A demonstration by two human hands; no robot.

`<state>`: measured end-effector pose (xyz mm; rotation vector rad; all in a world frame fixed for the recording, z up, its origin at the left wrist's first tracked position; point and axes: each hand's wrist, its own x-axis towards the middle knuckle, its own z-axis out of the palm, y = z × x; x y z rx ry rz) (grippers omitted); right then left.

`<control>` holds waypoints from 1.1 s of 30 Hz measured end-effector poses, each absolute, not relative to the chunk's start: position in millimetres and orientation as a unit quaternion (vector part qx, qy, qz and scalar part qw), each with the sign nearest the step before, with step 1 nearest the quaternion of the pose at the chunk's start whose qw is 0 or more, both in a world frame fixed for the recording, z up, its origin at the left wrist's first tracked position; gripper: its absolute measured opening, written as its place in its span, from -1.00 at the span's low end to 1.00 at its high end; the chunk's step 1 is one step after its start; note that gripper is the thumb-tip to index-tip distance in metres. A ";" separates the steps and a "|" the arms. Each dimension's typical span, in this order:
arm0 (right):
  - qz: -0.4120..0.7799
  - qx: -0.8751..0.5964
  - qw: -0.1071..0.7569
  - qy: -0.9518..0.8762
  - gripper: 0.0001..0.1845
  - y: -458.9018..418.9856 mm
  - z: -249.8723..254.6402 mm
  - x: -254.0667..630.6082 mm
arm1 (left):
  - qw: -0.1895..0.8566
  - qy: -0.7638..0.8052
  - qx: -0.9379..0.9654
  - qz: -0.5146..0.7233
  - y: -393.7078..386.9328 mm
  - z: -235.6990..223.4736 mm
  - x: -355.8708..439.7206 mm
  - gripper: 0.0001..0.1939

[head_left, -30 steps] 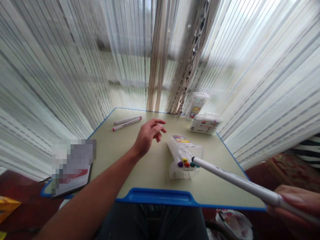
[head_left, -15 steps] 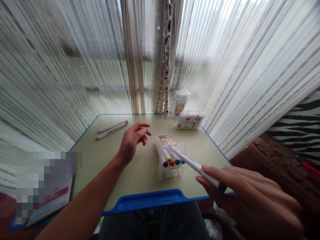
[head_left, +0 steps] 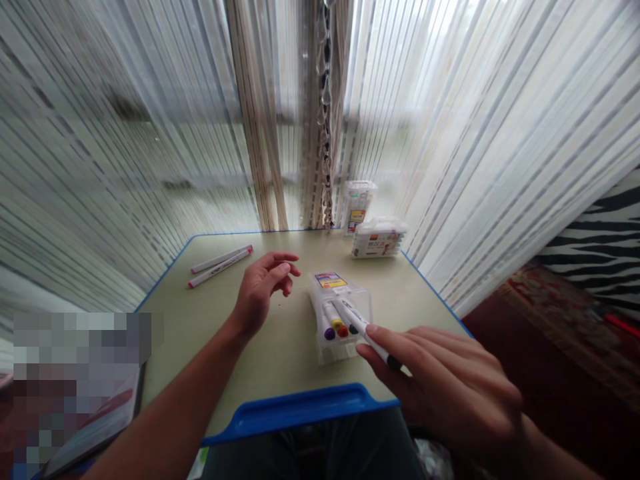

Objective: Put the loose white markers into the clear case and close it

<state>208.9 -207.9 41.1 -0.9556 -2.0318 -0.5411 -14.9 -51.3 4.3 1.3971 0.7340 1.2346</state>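
Pinched between thumb and fingers of my right hand (head_left: pixel 440 380) is a white marker (head_left: pixel 359 321) with a black end. Its far part reaches into the mouth of a clear plastic marker case (head_left: pixel 320 350), which lies on the table with a coloured label (head_left: pixel 330 280) on top. Several markers sit inside, with purple (head_left: pixel 329 334), yellow (head_left: pixel 337 323), orange (head_left: pixel 343 331) and dark green ends showing. My left hand (head_left: pixel 265 287) hovers left of the case, fingers loosely curled and apart, holding nothing.
Two pink-ended markers (head_left: pixel 220 268) lie at the table's back left. Two more marker cases stand at the back right, one upright (head_left: pixel 358 210), one wider (head_left: pixel 379 240). A blue tray edge (head_left: pixel 305 403) runs along the front. A tablet-like object (head_left: pixel 95 427) is at the left.
My right hand has moved left and forward, pushing the black-ended marker deeper into the case. My left hand has stayed about the same; the view has shifted slightly.
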 end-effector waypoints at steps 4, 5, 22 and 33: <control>-0.205 -0.378 0.402 -0.808 -0.67 -205.0 37.6 203.9 | 0.537 0.308 0.590 0.518 -51.0 4.0 -15.3 -0.75; -0.205 -0.378 0.402 -0.808 -0.67 -204.2 37.3 202.7 | 0.537 0.308 0.590 0.518 -50.9 3.9 -15.5 -0.75; -0.156 -0.390 0.380 -0.824 -0.74 -196.3 36.8 193.6 | 0.531 0.313 0.595 0.516 -51.7 5.3 -16.2 -0.75; -0.125 -0.423 0.405 -0.801 -0.80 -193.0 29.5 191.1 | 0.533 0.316 0.593 0.515 -51.9 6.7 -14.7 -0.75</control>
